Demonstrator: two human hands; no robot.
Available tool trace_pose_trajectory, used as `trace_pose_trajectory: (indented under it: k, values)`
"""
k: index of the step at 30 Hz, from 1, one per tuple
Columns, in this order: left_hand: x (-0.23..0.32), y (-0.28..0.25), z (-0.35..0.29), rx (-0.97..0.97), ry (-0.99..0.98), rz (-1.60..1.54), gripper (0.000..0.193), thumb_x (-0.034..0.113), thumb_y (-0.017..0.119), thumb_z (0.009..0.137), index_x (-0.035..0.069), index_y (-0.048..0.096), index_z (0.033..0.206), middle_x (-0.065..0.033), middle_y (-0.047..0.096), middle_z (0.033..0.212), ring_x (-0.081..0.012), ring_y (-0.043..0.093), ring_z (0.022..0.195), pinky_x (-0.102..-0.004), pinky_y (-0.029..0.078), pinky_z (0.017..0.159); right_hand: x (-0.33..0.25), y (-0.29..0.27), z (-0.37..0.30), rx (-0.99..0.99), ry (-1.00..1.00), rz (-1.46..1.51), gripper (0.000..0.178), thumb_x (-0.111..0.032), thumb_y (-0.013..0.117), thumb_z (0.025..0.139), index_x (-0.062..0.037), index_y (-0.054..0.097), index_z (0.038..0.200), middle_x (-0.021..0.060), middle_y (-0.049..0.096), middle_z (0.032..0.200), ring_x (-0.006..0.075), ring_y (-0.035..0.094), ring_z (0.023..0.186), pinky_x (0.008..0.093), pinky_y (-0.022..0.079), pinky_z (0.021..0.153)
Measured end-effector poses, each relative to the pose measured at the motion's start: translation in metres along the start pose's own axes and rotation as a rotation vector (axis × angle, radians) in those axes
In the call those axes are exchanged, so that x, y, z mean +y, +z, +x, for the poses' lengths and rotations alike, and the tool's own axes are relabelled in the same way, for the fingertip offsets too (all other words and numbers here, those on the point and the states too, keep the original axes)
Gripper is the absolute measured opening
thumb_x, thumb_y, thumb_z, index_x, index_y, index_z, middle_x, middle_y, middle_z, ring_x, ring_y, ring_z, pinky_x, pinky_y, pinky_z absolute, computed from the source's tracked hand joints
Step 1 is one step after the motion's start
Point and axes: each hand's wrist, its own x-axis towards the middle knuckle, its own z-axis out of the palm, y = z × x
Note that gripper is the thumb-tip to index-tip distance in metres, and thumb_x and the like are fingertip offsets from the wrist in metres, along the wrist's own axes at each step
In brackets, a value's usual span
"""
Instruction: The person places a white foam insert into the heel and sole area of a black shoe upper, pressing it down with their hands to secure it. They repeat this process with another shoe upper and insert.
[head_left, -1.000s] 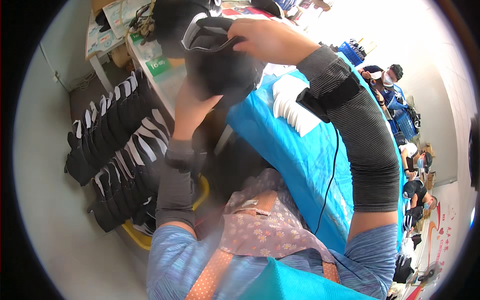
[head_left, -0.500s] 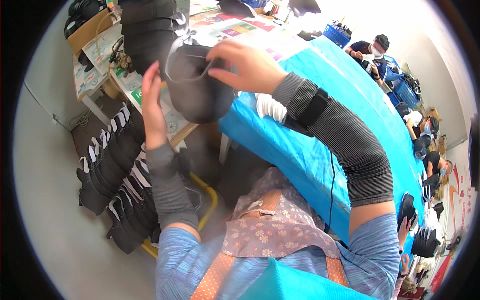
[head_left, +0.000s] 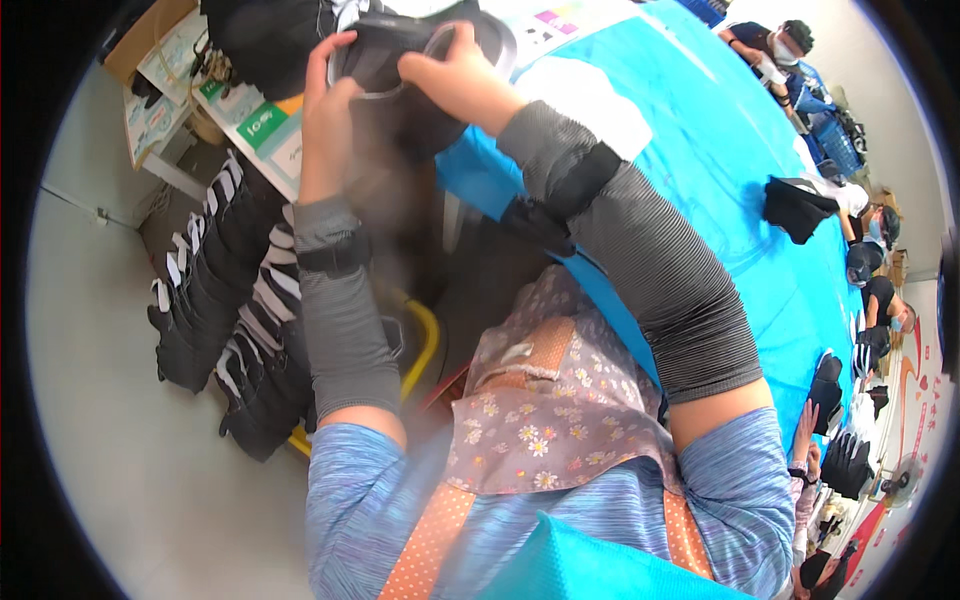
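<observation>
A black fabric piece [head_left: 375,65] with a pale rim round its opening is between my hands at the top of the view; it looks like a shoe upper. My left hand [head_left: 328,120] grips its left edge, with the thumb by the opening and the fingers on the far side. My right hand [head_left: 470,85] holds the right part, its thumb and forefinger bent at the rim. The lower part of the piece is dark and blurred. A stack of black pieces [head_left: 262,45] lies just left of it.
A blue-covered table [head_left: 700,190] runs along my right, bearing a black piece [head_left: 800,208]. Black pieces with white tabs [head_left: 205,270] hang in rows at left, near a yellow bar [head_left: 425,340]. A printed-top table [head_left: 265,125] stands ahead. Several people work along the right.
My left hand, formerly apart from the black piece with fingers raised, has closed on its left edge. The piece has tipped and sits higher in the view, which has shifted.
</observation>
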Motion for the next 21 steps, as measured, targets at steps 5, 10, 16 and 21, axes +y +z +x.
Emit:
trace_pose_trajectory:
  k: [5,10,16,21]
  values:
    - [-0.014,0.004,0.023,-0.050,-0.008,-0.121,0.052,0.004,0.040,0.081,0.003,0.052,0.131,-0.0078,0.051,0.132,-0.0173,0.050,0.124,-0.0261,0.041,0.101,0.033,0.002,0.042,-0.111,-0.270,-0.033,0.042,-0.029,0.059,0.092,0.0035,0.048,0.117,0.0341,0.056,0.104,0.0431,0.065,0.096,0.0434,0.051,0.088]
    - [-0.033,-0.001,0.025,0.004,-0.197,-0.061,0.050,0.003,0.045,0.081,0.010,0.058,0.129,-0.0042,0.057,0.128,-0.0148,0.055,0.112,-0.0244,0.040,0.098,0.045,0.016,0.036,-0.052,-0.398,-0.423,0.022,-0.026,0.051,0.098,-0.0122,0.062,0.110,0.0352,0.052,0.114,0.0508,0.061,0.093,0.0495,0.049,0.089]
    - [-0.002,-0.032,0.039,0.021,0.121,0.119,0.055,0.002,0.041,0.073,-0.003,0.056,0.125,-0.0131,0.053,0.135,-0.0246,0.044,0.132,-0.0335,0.029,0.114,-0.018,0.018,0.006,-0.029,-0.004,0.102,0.086,-0.048,0.067,0.079,0.0151,0.037,0.130,0.0412,0.047,0.128,0.0508,0.053,0.120,0.0440,0.046,0.103]
    - [0.038,-0.061,0.068,0.046,-0.008,0.235,0.054,0.003,0.041,0.072,-0.001,0.058,0.122,-0.0143,0.056,0.129,-0.0247,0.047,0.130,-0.0343,0.033,0.110,-0.039,0.032,0.009,-0.114,-0.060,0.193,0.081,-0.050,0.066,0.083,0.0139,0.043,0.126,0.0397,0.050,0.127,0.0485,0.054,0.120,0.0437,0.045,0.102]
